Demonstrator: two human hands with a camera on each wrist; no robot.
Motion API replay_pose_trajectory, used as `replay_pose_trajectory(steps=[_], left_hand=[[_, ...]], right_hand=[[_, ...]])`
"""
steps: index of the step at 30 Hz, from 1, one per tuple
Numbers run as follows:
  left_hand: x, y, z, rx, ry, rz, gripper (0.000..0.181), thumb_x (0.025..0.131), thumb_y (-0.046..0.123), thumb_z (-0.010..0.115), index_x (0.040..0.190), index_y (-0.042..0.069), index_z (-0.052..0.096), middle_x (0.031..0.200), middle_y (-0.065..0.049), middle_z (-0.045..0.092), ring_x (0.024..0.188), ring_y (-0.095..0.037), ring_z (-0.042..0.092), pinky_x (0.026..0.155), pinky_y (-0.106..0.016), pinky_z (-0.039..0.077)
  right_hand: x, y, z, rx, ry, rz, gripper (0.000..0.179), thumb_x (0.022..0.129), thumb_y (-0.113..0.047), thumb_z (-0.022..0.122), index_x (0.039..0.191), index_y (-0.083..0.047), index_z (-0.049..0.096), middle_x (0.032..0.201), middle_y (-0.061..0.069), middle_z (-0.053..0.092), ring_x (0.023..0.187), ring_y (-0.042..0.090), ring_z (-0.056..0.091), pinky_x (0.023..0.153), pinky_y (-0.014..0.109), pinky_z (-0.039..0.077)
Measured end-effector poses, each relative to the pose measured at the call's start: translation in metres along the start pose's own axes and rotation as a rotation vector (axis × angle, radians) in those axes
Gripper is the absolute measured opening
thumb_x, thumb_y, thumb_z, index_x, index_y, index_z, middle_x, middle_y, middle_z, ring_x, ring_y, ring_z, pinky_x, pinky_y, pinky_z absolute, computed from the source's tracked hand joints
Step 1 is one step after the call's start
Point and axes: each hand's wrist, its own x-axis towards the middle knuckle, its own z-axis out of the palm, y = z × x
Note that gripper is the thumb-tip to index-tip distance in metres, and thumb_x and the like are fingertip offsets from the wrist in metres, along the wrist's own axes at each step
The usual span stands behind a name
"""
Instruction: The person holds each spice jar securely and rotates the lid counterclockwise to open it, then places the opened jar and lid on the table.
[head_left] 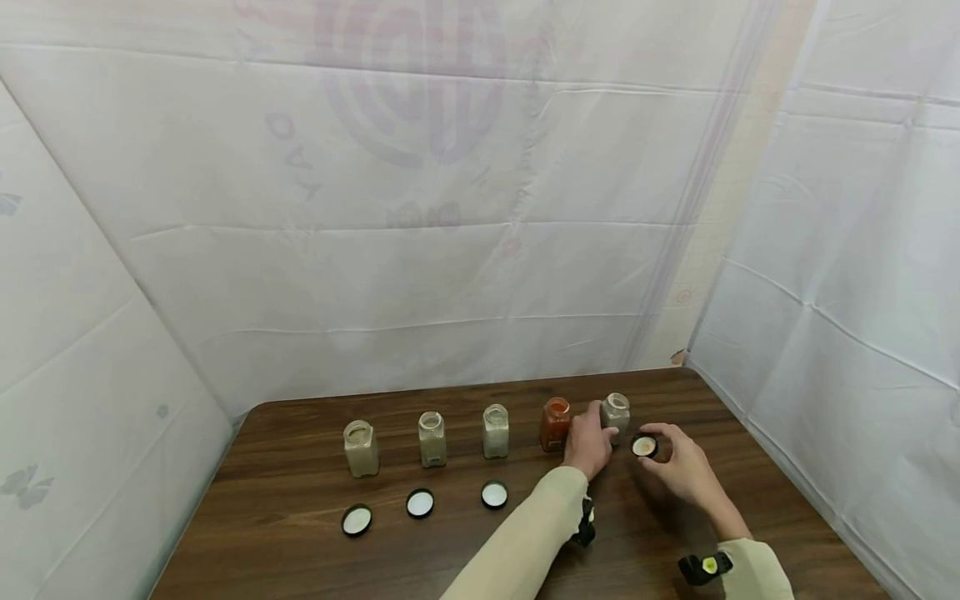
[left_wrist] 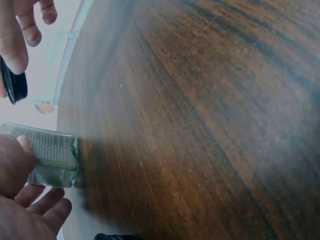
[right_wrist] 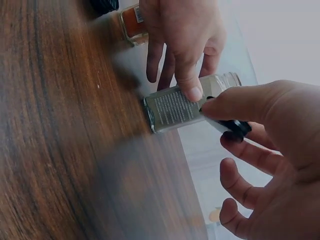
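Note:
My left hand [head_left: 589,442] grips a glass spice jar [head_left: 617,414] with greyish contents, at the right end of a row. The jar has no lid on and its printed label [right_wrist: 172,107] shows in the right wrist view. Just right of it, my right hand [head_left: 686,468] pinches a round black lid [head_left: 644,446] between thumb and fingers. The lid's pale inside faces the head camera, and it is off the jar's mouth. Close by the left hand stands an uncovered jar of orange-red spice [head_left: 555,425].
Three more uncovered jars stand leftward: a pale one [head_left: 495,432], a middle one [head_left: 432,439] and an end one [head_left: 362,450]. Before them lie lids, inside up: a right lid [head_left: 494,494], a middle lid [head_left: 420,502], a left lid [head_left: 356,520]. White sheeting [head_left: 420,275] surrounds the wooden table [head_left: 285,483].

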Motion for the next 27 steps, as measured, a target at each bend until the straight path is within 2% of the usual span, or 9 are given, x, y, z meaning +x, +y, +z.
replay_pose_trajectory(steps=[2,7,9,16,23,27], left_hand=[[0.001,0.000,0.000,0.003,0.001,-0.001,0.039,0.093,0.024,0.077,0.126,0.013,0.061,0.106,-0.008,0.075,0.095,-0.020,0.072,0.080,-0.034,0.058],[0.002,0.001,0.001,0.002,0.002,0.004,0.038,0.093,0.025,0.077,0.126,0.013,0.061,0.106,-0.008,0.075,0.096,-0.020,0.072,0.080,-0.034,0.058],[0.001,0.000,0.001,0.003,0.001,0.010,0.038,0.093,0.024,0.077,0.126,0.013,0.061,0.106,-0.008,0.075,0.096,-0.021,0.072,0.080,-0.034,0.058],[0.001,0.001,0.000,0.001,-0.013,0.004,0.038,0.094,0.024,0.077,0.126,0.013,0.061,0.107,-0.008,0.075,0.097,-0.020,0.072,0.081,-0.033,0.058],[0.001,0.001,-0.001,0.004,-0.013,-0.001,0.038,0.093,0.024,0.077,0.125,0.013,0.061,0.107,-0.008,0.075,0.097,-0.020,0.071,0.080,-0.033,0.057],[0.001,0.001,-0.001,0.007,-0.015,-0.006,0.038,0.093,0.024,0.077,0.126,0.013,0.061,0.108,-0.008,0.075,0.097,-0.020,0.072,0.080,-0.034,0.057]], right_hand=[[0.000,0.000,0.001,0.013,-0.008,0.016,0.048,0.082,-0.001,0.082,0.126,-0.003,0.063,0.115,0.017,0.065,0.069,0.012,0.050,0.058,0.027,0.042],[0.002,-0.001,0.003,0.029,-0.048,0.072,0.046,0.082,-0.003,0.082,0.123,-0.006,0.062,0.094,0.009,0.063,0.063,0.013,0.049,0.056,0.028,0.042],[0.002,-0.001,0.003,0.026,-0.058,0.091,0.046,0.081,-0.004,0.083,0.122,-0.007,0.062,0.092,0.007,0.062,0.064,0.014,0.050,0.057,0.028,0.042],[0.000,-0.001,0.008,0.030,-0.080,0.110,0.044,0.081,-0.005,0.084,0.120,-0.005,0.063,0.116,0.017,0.067,0.069,0.017,0.051,0.061,0.031,0.042],[0.003,-0.004,0.014,-0.028,-0.107,0.108,0.043,0.081,-0.012,0.087,0.117,-0.002,0.066,0.110,0.013,0.065,0.100,0.032,0.062,0.082,0.051,0.050],[0.004,-0.003,0.018,-0.033,-0.132,0.104,0.042,0.082,-0.009,0.085,0.118,-0.001,0.066,0.111,0.013,0.064,0.102,0.034,0.062,0.085,0.055,0.051]])
